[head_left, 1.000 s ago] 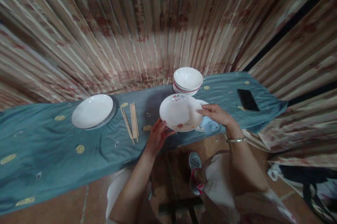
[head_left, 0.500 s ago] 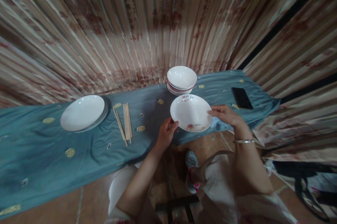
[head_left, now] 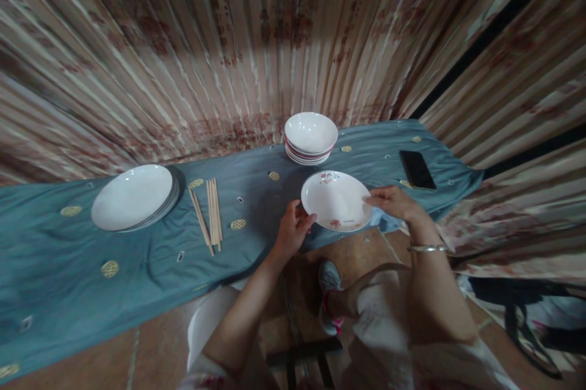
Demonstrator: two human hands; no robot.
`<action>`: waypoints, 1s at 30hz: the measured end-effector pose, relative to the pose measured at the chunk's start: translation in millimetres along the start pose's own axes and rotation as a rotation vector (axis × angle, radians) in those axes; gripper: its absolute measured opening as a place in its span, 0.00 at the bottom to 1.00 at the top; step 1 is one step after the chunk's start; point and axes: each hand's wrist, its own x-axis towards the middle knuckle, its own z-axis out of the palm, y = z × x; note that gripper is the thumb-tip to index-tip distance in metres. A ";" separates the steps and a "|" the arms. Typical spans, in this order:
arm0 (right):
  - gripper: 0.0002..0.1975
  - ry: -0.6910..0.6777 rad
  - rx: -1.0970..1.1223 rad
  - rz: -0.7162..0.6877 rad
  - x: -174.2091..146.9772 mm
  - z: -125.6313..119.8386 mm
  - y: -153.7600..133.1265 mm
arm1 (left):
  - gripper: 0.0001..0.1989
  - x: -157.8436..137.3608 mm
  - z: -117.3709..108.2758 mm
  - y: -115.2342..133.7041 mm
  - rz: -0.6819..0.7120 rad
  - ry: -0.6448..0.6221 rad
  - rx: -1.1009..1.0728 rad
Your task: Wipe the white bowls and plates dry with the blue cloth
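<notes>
Between my two hands I hold a white plate [head_left: 337, 199] with small flower patterns near its rim, raised over the front edge of the table. My left hand [head_left: 295, 232] grips its left rim, thumb on top and fingers underneath. My right hand [head_left: 391, 202] pinches the right rim; a silver bangle is on that wrist. Below the plate's right side a light-blue cloth [head_left: 383, 219] shows in part, and I cannot tell whether the right hand touches it. Just behind the plate stands a stack of white bowls [head_left: 311, 133], some with red bands.
A blue-green patterned cloth [head_left: 146, 283] covers the long table. On the left lie a stack of white plates [head_left: 132, 198] and several wooden chopsticks [head_left: 213, 213]. A black phone [head_left: 417, 169] rests at the right. Pleated curtains [head_left: 256, 42] hang behind.
The plate has shifted slightly right and down relative to the bowls, with both hands still on it. The view has turned a little, so the table things appear further left.
</notes>
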 end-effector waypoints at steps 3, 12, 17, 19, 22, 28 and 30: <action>0.18 -0.060 -0.143 0.063 -1.2 -3.5 -6.0 | 0.23 1.2 2.3 -2.0 -0.010 0.000 0.029; 0.15 -0.040 -0.463 0.098 0.9 1.7 -22.8 | 0.24 6.6 2.1 -3.9 0.011 0.023 0.073; 0.16 -0.021 -0.549 0.081 5.2 7.6 -24.4 | 0.25 11.2 0.5 -6.1 0.013 0.031 0.116; 0.16 -0.006 -0.572 0.074 7.6 9.7 -24.0 | 0.25 13.2 0.8 -7.6 0.011 0.042 0.129; 0.17 0.006 -0.545 0.074 9.5 9.3 -22.0 | 0.26 15.3 1.4 -9.5 0.011 0.047 0.124; 0.21 0.053 -0.238 0.102 1.1 -4.3 -14.6 | 0.26 15.8 1.4 -11.6 0.017 0.054 0.116; 0.24 0.047 -0.055 0.073 -3.4 -5.7 -17.5 | 0.26 14.8 1.3 -10.7 0.006 0.050 0.104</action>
